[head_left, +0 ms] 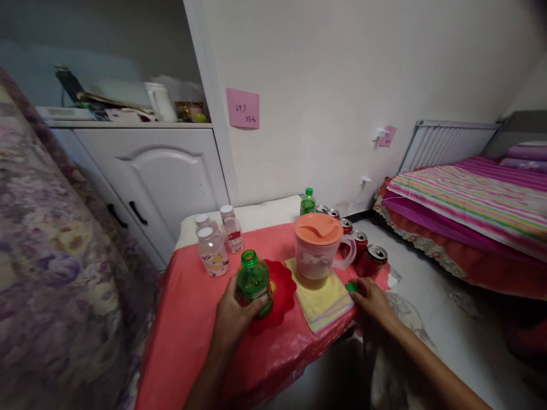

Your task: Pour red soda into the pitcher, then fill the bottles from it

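Observation:
My left hand [239,310] is wrapped round a green plastic bottle [253,280], uncapped and upright over a red scalloped plate [284,293]. Whether the bottle's base touches the plate I cannot tell. At the table's right edge, my right hand [371,299] pinches a small green bottle cap [351,287] between its fingertips. Between my hands, a clear pitcher [315,256] with an orange lid [318,229] stands on a folded yellow cloth [318,304]. A red drink can [371,263] stands just behind my right hand.
Several clear bottles with white caps [213,256] stand at the table's left. Another green bottle [307,203], capped, and a row of cans [358,242] line the back right. A white cabinet [166,171] is at the left, a bed [465,199] at the right.

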The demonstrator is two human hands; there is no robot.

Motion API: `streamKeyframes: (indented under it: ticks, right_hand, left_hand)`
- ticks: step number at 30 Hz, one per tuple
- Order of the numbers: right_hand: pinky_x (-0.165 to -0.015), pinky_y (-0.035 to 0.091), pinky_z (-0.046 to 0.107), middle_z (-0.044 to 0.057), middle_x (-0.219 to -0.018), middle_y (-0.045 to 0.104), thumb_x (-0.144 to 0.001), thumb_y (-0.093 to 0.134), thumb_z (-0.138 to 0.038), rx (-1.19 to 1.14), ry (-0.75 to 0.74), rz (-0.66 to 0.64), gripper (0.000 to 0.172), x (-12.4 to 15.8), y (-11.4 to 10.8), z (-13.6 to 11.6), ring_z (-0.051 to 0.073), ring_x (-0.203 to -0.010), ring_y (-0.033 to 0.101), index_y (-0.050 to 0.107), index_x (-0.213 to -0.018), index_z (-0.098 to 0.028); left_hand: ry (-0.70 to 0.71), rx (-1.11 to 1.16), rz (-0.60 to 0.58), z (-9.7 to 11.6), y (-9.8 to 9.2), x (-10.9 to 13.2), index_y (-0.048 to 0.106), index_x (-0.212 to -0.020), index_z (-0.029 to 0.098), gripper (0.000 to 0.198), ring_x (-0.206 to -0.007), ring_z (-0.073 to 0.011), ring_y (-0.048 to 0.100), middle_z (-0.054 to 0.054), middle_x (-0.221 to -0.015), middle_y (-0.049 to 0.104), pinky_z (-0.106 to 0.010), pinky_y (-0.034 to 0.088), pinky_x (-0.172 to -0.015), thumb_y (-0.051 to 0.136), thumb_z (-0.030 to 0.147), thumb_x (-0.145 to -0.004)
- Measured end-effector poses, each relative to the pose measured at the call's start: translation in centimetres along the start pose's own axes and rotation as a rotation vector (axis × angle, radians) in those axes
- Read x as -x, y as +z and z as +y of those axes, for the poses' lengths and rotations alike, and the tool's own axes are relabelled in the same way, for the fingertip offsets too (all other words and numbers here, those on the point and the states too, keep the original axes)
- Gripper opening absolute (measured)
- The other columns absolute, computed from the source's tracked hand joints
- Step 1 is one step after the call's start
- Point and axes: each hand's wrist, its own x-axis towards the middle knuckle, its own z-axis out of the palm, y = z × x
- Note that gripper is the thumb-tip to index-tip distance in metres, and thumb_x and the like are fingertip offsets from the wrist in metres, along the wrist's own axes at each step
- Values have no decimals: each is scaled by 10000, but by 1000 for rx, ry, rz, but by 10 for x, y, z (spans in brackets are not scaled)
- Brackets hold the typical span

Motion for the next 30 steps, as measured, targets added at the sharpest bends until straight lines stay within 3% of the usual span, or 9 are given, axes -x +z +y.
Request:
streamKeyframes:
  ticks: [4,6,8,11,13,16,20,25,30]
  right_hand:
    - [-633,546,375,24,-795,684,-757,639,-432,-111,31,-21,280,15,-8,-13,243,-685,673,655,-939,-220]
    - [-497,505,331,-6,-702,673,-801,605,-485,-202,52,-96,312,27,-10,-26,209,-520,624,621,-983,-232]
    - [-462,475,307,-5,-709,674,-774,651,-496,-349,62,-227,340,39,-9,-46,187,-486,593,613,-977,-226]
    - [-595,495,300,10,-791,672,-737,712,-399,-391,-87,-328,331,49,0,-90,188,-658,618,663,-1002,-209]
    - [-604,469,280,-9,-736,632,-778,684,-349,-384,-166,-408,322,49,6,-125,179,-667,594,665,-1067,-208]
    - [-696,487,293,37,-927,652,-812,660,-312,-355,-379,-398,307,38,10,-179,197,-812,609,661,-1103,-214]
    - [-730,508,301,59,-1022,664,-837,620,-221,-240,-568,-319,247,10,8,-233,185,-833,626,629,-1083,-209]
    - [-810,512,358,82,-1041,695,-803,618,-86,89,-799,-317,336,-24,5,-267,213,-909,652,635,-1121,-193]
    - [-823,510,333,66,-1075,673,-848,664,-137,222,-935,-485,368,-34,0,-285,187,-888,649,657,-1203,-236]
  left_hand:
    - [9,-32,1,1,0,3,537,-1279,172,742,-1080,-300,676,-107,-1196,698,-427,521,-961,813,345,-613]
    - [13,-44,-12,1,2,4,536,-1265,171,719,-1061,-295,680,-104,-1174,700,-425,524,-948,805,329,-617]
    - [20,-38,-30,0,5,5,540,-1239,167,683,-1045,-284,680,-97,-1143,704,-411,525,-938,798,312,-624]
    - [39,3,-53,0,8,7,547,-1203,163,630,-1023,-263,676,-87,-1113,705,-381,524,-920,784,272,-630]
    - [52,26,-58,1,9,9,550,-1192,167,609,-1005,-253,674,-81,-1106,704,-369,523,-908,774,247,-631]
    - [75,27,-63,2,8,11,554,-1182,172,588,-1012,-253,668,-82,-1113,703,-368,516,-912,762,235,-635]
    - [87,-3,-39,5,6,13,570,-1175,173,604,-1027,-270,663,-83,-1107,709,-364,510,-906,763,248,-607]
    - [71,7,-38,8,7,15,577,-1184,167,624,-987,-266,666,-70,-1067,716,-351,511,-872,740,193,-582]
    - [80,45,-51,11,8,17,561,-1244,163,690,-1040,-269,656,-85,-1145,707,-351,497,-910,718,160,-572]
